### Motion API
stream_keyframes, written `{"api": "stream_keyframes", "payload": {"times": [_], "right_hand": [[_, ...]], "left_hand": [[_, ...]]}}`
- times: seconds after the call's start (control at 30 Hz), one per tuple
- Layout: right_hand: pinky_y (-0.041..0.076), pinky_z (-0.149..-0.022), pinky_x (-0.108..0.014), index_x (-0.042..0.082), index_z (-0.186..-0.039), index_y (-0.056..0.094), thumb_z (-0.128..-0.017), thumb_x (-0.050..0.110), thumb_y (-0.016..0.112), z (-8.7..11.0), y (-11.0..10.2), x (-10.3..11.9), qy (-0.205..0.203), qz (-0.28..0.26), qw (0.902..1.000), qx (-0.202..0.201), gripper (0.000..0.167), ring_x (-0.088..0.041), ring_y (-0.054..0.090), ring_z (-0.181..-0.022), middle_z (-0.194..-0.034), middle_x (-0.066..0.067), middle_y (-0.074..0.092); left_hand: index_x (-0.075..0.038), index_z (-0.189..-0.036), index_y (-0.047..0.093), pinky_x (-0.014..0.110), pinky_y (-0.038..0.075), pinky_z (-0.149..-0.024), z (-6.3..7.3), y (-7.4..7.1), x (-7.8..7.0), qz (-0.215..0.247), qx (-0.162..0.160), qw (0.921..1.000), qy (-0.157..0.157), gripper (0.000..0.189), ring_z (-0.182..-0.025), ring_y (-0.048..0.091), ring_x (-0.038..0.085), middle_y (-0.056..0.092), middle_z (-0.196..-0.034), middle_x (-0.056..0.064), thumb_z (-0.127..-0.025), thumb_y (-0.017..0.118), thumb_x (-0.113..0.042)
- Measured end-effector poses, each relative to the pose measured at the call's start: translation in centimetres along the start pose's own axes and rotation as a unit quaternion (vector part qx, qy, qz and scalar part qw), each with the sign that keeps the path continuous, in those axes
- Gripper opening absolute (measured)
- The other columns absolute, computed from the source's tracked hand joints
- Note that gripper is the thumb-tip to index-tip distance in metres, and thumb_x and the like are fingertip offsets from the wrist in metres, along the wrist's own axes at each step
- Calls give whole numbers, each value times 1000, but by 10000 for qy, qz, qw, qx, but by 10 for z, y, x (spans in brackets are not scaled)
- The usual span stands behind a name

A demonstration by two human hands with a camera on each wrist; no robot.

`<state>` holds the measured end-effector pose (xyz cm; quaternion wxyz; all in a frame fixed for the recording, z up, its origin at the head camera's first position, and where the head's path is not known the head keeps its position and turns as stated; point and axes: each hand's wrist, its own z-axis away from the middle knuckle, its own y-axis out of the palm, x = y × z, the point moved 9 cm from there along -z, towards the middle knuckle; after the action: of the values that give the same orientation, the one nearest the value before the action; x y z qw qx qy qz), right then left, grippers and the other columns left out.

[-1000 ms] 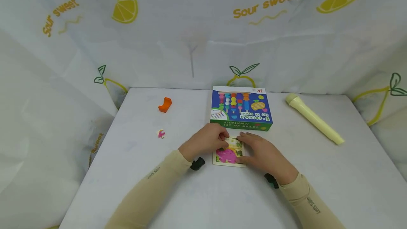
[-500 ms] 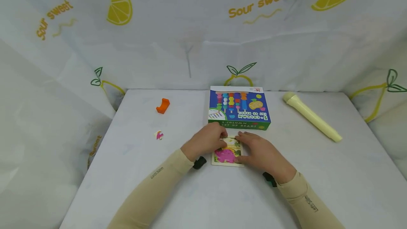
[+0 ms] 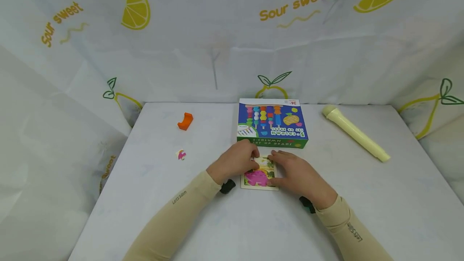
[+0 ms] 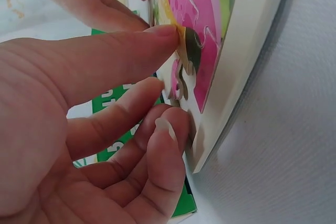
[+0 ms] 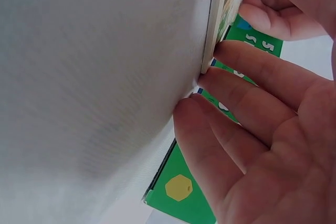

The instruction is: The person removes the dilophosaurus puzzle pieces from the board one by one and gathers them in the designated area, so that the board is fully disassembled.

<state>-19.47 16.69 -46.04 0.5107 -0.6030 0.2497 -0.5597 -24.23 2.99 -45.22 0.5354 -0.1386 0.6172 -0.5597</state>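
A small jigsaw puzzle in a cream tray [image 3: 259, 187], with a pink animal picture, lies flat before the person. My left hand [image 3: 236, 159] is at its left side, pinching a dark green and yellow puzzle piece [image 4: 192, 50] that sits tilted above the tray. The left thumb is on this piece; the other fingers curl below. Another pink and white piece [image 4: 175, 80] stands close to the index fingertip. My right hand [image 3: 300, 174] rests at the tray's right side, fingers extended, fingertips at its edge and the thumb over the picture.
A blue and green bead-set box [image 3: 272, 124] lies just behind the tray. Off to the left are a loose pink and white puzzle piece [image 3: 181, 154] and an orange curved block [image 3: 185, 121]. A pale yellow microphone-shaped object [image 3: 357, 133] lies at the back right.
The head view has shifted a little, so everything appears slightly farther left than a second ago. Both hands keep nearly the same place at the puzzle.
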Motion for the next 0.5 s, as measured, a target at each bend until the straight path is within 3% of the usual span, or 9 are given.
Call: {"api": "stream_keyframes", "payload": {"times": [0.2, 0.5], "right_hand": [[49, -116, -61, 10, -150, 64, -86, 48, 91, 0, 1, 1, 38, 56, 10000, 44, 80, -43, 54, -149, -156, -18, 61], [49, -116, -61, 9, -150, 64, -86, 46, 91, -1, -1, 2, 7, 101, 9999, 2, 80, -43, 53, -149, -157, -18, 60]], "left_hand": [[-11, -114, 77, 22, 53, -76, -1, 2, 5, 384, -6, 9991, -162, 24, -91, 59, 13, 67, -99, -3, -97, 84, -25], [-11, -119, 77, 22, 55, -78, -4, 3, 13, 809, -52, 9962, -308, 23, -90, 62, 12, 70, -98, -4, -101, 78, -24]]}}
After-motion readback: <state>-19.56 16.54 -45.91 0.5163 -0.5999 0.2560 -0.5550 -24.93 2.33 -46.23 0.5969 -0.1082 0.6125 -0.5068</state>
